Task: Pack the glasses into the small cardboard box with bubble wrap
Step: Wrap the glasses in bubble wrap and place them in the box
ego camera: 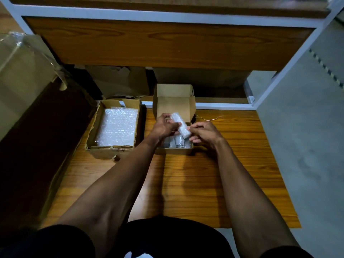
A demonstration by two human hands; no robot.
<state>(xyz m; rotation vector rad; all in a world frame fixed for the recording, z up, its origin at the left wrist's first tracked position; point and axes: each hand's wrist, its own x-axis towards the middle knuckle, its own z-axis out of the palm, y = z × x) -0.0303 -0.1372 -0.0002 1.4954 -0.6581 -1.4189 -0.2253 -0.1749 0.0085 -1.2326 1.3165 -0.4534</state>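
Bubble-wrapped glass [181, 127] pinched between left hand [166, 127] and right hand [203, 134].

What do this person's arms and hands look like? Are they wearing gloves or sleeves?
No gloves: the left hand and right hand are bare, and both forearms are uncovered, with no sleeves in view. No watch, rings or bands show on either wrist.
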